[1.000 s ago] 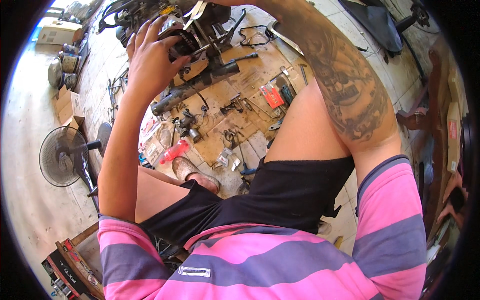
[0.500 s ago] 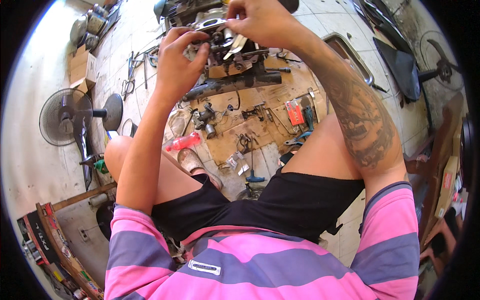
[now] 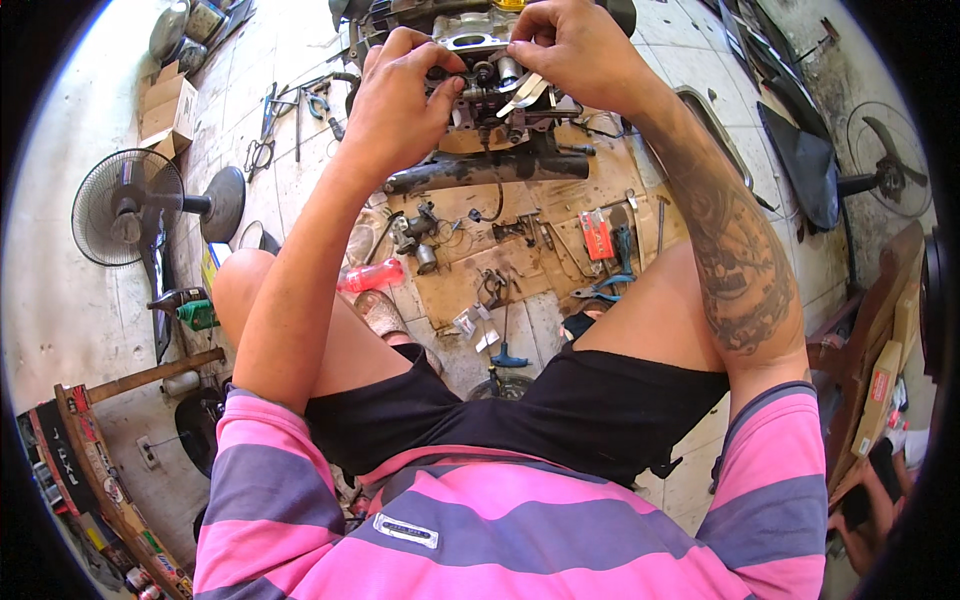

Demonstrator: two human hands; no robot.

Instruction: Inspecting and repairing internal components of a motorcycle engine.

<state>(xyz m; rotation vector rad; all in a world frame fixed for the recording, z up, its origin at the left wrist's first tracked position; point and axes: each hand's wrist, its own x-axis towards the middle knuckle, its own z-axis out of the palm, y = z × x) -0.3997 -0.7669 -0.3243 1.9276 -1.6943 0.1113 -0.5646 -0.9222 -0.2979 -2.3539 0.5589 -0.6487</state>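
Observation:
A greasy engine (image 3: 485,100) stands on cardboard at the top, with a pale metal flange (image 3: 474,41) on its upper side. My left hand (image 3: 408,105) reaches its left side, fingers curled and thumb opposite around a small dark part I cannot make out. At the flange's right end, my right hand (image 3: 575,55) has thumb and index finger pinched together; what lies between them is hidden. Below the right hand a light metal strip (image 3: 522,96) sticks out of the engine, beside a silvery cylinder (image 3: 508,70). A thick dark pipe (image 3: 490,174) runs along the engine's near side.
On the cardboard (image 3: 455,285) between my legs lie a carburetor-like part (image 3: 414,235), a red packet (image 3: 596,234), pliers (image 3: 605,288) and a blue T-handle tool (image 3: 509,357). A red-capped bottle-like pink container (image 3: 371,275) is by my foot. A fan (image 3: 127,207) stands left, a tray (image 3: 715,135) right.
The view has shifted, so the engine and both hands appear lower and further right. Both hands stay at the engine, with the left fingers slightly more closed around the part.

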